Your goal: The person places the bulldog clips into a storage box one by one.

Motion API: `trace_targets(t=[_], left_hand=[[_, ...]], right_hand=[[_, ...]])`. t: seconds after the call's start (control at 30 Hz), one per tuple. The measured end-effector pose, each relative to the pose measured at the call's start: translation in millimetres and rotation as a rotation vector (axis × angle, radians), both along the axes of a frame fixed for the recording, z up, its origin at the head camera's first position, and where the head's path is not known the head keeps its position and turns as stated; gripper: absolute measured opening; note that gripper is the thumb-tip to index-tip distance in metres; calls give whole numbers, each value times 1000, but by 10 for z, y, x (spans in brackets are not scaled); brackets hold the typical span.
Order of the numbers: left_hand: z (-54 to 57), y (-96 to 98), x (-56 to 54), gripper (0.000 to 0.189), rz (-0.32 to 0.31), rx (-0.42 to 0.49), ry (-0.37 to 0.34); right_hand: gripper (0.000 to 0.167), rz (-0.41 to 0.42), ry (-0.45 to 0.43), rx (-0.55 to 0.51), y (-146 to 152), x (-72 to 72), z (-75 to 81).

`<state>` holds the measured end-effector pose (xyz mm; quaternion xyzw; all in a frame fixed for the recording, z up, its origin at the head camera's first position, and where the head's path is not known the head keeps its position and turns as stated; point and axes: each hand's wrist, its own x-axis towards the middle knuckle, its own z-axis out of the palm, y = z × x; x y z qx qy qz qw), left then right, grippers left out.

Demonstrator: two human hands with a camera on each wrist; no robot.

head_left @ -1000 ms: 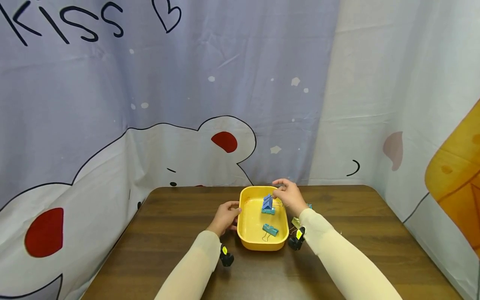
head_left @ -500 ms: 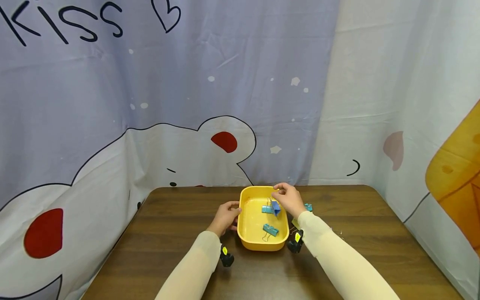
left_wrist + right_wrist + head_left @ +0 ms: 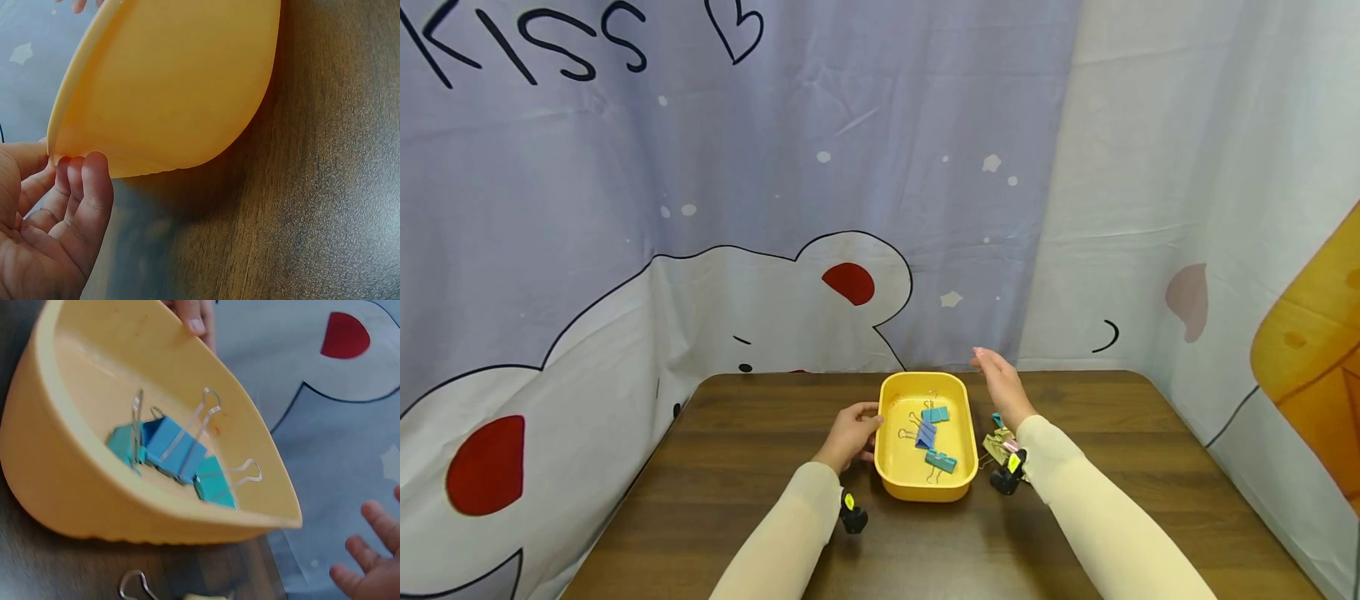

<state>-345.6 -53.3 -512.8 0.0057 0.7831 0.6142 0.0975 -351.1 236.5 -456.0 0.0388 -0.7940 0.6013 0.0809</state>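
A yellow plastic bin [image 3: 888,479] stands on the table. Inside it lie a blue binder clip [image 3: 926,434] and two teal ones, one teal binder clip [image 3: 936,414] toward the back and another teal binder clip [image 3: 941,461] nearer the front. My left hand [image 3: 853,433] grips the bin's left rim, thumb over the edge and fingers against the outer wall, as the left wrist view shows. My right hand [image 3: 1006,390] is raised beyond the bin's right rim, fingers extended and holding nothing. In the right wrist view its fingertips [image 3: 375,515] are spread apart.
Beside the bin on the right lies a small pile of more binder clips, with a gold binder clip [image 3: 997,446] and a teal one [image 3: 997,420], partly hidden by my right wrist. The wooden table [image 3: 760,467] ends at a printed curtain [image 3: 970,208] behind.
The blue binder clip has left my right hand and now lies between the two teal ones. My right hand has opened and moved right, out past the rim. My left hand stays put.
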Motion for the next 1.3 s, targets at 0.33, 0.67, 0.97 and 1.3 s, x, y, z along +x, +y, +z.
trace_targets(t=[0.33, 0.67, 0.97, 1.3], left_hand=[[-4, -3, 3, 39, -3, 3, -1], [-10, 4, 0, 39, -3, 13, -17], [-9, 2, -3, 39, -3, 15, -21], [-11, -2, -7, 39, -7, 22, -22]], right_hand=[[71, 108, 4, -128, 328, 20, 33], [69, -2, -35, -124, 549, 11, -84], [56, -178, -50, -3, 683, 66, -177], [59, -208, -91, 15, 793, 129, -265]])
